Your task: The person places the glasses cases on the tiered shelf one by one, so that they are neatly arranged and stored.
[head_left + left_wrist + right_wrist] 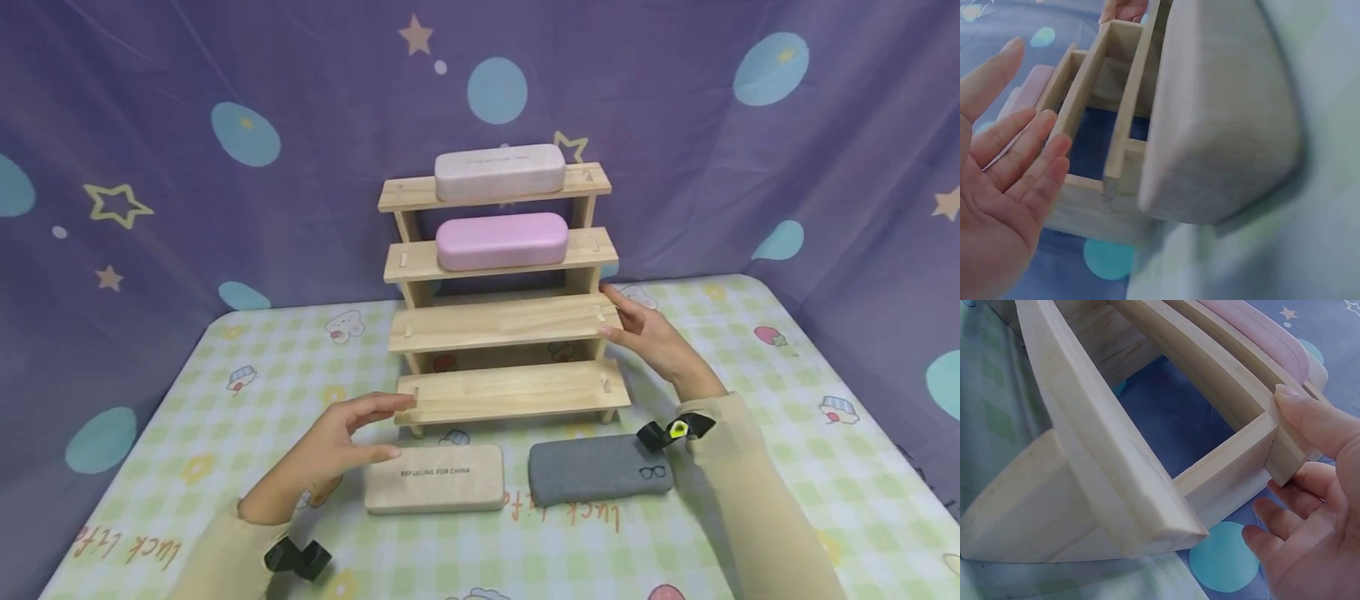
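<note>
A stepped wooden display rack (502, 321) stands on the table, its several shelves rising toward the back. My right hand (651, 337) holds the right end of the second shelf from the bottom; in the right wrist view the thumb (1313, 419) lies on the board's edge with the fingers curled below. Near the left end of the bottom shelf is my left hand (341, 437), fingers extended and holding nothing. Just beside its thumb lies a beige glasses case (435, 492) with printed lettering. A grey glasses case (592, 471) lies in front of the rack's right half.
On the top shelf sits a whitish glasses case (500, 175), and a pink glasses case (502, 242) sits one shelf lower. A checkered cloth (225, 450) covers the table. Behind it hangs a purple curtain (322, 108) with stars and dots.
</note>
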{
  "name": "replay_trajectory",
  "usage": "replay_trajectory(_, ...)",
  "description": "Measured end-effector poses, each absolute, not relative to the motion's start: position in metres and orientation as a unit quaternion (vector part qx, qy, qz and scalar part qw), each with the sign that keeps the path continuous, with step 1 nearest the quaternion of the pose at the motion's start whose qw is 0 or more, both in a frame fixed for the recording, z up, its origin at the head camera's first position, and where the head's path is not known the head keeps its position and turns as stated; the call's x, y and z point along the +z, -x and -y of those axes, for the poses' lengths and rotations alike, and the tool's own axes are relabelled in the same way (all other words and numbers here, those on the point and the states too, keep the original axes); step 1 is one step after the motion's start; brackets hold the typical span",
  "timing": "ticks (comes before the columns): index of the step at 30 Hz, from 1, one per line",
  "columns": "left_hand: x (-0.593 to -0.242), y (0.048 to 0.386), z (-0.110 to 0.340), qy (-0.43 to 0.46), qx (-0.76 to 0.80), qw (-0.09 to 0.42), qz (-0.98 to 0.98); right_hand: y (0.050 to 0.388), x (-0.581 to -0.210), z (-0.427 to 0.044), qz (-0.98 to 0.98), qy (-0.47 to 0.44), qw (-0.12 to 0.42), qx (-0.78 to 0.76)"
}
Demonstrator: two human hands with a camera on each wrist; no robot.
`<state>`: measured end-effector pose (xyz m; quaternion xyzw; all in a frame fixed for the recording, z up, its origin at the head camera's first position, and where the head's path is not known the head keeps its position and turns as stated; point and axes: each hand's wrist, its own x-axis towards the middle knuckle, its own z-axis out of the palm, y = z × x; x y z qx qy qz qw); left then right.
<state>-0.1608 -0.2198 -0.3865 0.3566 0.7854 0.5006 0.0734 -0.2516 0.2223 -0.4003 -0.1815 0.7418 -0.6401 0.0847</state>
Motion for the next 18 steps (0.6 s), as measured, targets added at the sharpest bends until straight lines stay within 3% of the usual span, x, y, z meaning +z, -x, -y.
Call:
replay_trajectory(6, -0.401, 0.149, 0.227, -0.35, 0.519, 0.102, -0.773, 0.25, -0.399, -0.224, -0.74, 0.179, 0.088, -0.642)
replay_trajectory(18, -0.424, 0.139, 0.234, -0.271, 0.549, 0.107, -0.783, 0.251, -0.4, -0.223, -0.739, 0.183, 0.082, -0.643)
